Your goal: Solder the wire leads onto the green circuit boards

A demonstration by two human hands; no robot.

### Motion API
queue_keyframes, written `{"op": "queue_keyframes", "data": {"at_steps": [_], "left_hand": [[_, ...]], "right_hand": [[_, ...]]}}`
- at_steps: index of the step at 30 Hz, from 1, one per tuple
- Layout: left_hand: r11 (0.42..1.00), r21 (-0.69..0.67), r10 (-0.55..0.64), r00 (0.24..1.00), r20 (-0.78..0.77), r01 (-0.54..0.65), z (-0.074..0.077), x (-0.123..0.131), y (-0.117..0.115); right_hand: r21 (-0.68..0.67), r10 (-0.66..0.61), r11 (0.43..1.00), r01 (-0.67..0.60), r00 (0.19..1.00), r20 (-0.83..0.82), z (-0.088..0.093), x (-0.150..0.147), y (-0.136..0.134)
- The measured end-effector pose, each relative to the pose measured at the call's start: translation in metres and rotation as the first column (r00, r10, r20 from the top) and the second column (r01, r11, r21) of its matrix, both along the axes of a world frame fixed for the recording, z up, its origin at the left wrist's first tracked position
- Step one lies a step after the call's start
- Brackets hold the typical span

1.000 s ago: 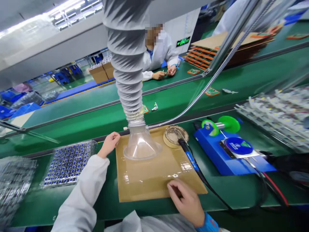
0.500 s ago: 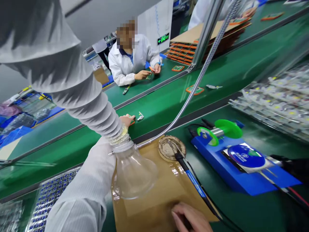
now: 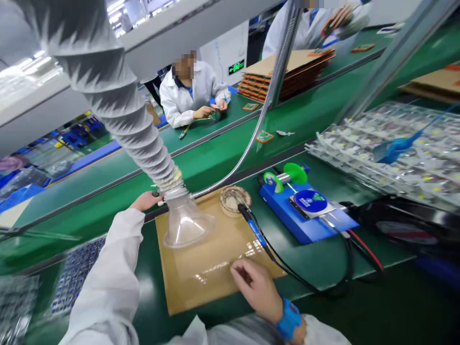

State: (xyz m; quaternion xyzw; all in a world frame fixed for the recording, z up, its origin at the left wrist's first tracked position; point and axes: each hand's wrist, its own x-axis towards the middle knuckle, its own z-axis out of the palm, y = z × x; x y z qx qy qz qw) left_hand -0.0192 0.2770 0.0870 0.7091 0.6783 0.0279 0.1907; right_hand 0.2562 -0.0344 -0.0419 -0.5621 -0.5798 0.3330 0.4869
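My left hand (image 3: 144,201) is at the near edge of the green belt, fingers closed on a small circuit board (image 3: 155,194). The fume hose's clear funnel partly hides the board, and a small white part shows beside it. My right hand (image 3: 257,287), wearing a blue wrist strap (image 3: 289,318), rests by the front right of a brown cardboard sheet (image 3: 194,282). Its fingers are loosely curled, with nothing visible in them. A soldering iron (image 3: 256,230) with a blue grip lies with its tip on a round tip-cleaning pot (image 3: 235,200).
The clear funnel (image 3: 189,223) hangs low over the cardboard. To the right stands a blue solder-wire stand (image 3: 287,215) with a green reel, cables beside it. Clear trays (image 3: 395,153) are stacked farther right. Co-workers handle boards across the belt (image 3: 215,165).
My left hand has drawn back from the belt, bringing the circuit board and white part. My right hand is farther into view, still curled. The view has shifted.
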Motion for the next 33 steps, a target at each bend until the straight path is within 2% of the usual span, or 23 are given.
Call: {"op": "queue_keyframes", "data": {"at_steps": [2, 4, 5, 7, 9, 10, 12, 14, 16, 19, 22, 24, 27, 30, 33], "left_hand": [[0.999, -0.014, 0.038, 0.999, -0.032, -0.039, -0.001, -0.031, -0.042], [0.999, 0.001, 0.034, 0.999, -0.031, -0.034, -0.006, -0.049, -0.093], [1.000, 0.010, 0.023, 0.999, -0.025, -0.023, -0.010, -0.052, -0.119], [1.000, 0.010, 0.016, 1.000, -0.023, -0.016, -0.020, -0.044, -0.169], [0.999, -0.002, 0.032, 0.999, -0.034, -0.032, -0.032, -0.021, -0.207], [0.999, -0.002, 0.044, 0.998, -0.044, -0.044, -0.037, -0.007, -0.221], [0.996, -0.009, 0.084, 0.994, -0.063, -0.085, -0.049, 0.022, -0.239], [0.993, -0.034, 0.110, 0.991, -0.071, -0.112, -0.058, 0.044, -0.249], [0.994, -0.071, 0.084, 0.995, -0.061, -0.088, -0.064, 0.054, -0.254], [0.995, -0.090, -0.040, 0.999, -0.020, 0.038, -0.069, 0.051, -0.263], [0.981, -0.079, -0.174, 0.984, 0.022, 0.175, -0.076, 0.044, -0.270], [0.977, -0.062, -0.201, 0.979, 0.027, 0.202, -0.083, 0.044, -0.272], [0.989, -0.005, -0.144, 0.989, 0.030, 0.145, -0.094, 0.050, -0.273], [0.994, 0.029, -0.104, 0.991, 0.085, 0.102, -0.100, 0.051, -0.273], [0.999, 0.005, -0.053, 0.960, 0.274, 0.053, -0.100, 0.043, -0.274]], "right_hand": [[-0.092, -0.094, 0.993, 0.076, 0.972, -0.214, -0.002, -0.001, 0.005], [-0.200, -0.223, 0.969, 0.146, 0.868, -0.445, -0.003, -0.002, 0.018], [-0.245, -0.242, 0.961, 0.127, 0.815, -0.527, -0.003, -0.003, 0.028], [-0.257, -0.300, 0.951, 0.169, 0.695, -0.653, -0.001, -0.003, 0.050], [-0.232, -0.377, 0.920, 0.317, 0.544, -0.750, 0.002, -0.002, 0.073], [-0.230, -0.408, 0.895, 0.382, 0.495, -0.767, 0.005, 0.000, 0.083], [-0.230, -0.442, 0.868, 0.440, 0.474, -0.761, 0.010, 0.004, 0.099], [-0.204, -0.450, 0.859, 0.470, 0.500, -0.740, 0.016, 0.010, 0.106], [-0.137, -0.439, 0.848, 0.513, 0.533, -0.724, 0.021, 0.017, 0.101], [-0.019, -0.416, 0.829, 0.559, 0.593, -0.689, 0.020, 0.025, 0.074], [0.026, -0.459, 0.824, 0.566, 0.693, -0.556, 0.008, 0.025, 0.034], [0.016, -0.443, 0.873, 0.488, 0.806, -0.393, -0.001, 0.021, 0.012], [0.004, -0.253, 0.966, 0.257, 0.954, -0.163, -0.007, 0.010, -0.002], [0.014, -0.062, 0.998, 0.062, 0.997, -0.040, -0.001, -0.005, 0.005], [0.002, 0.032, 0.999, -0.032, 0.997, -0.072, 0.008, -0.021, 0.019]]}}
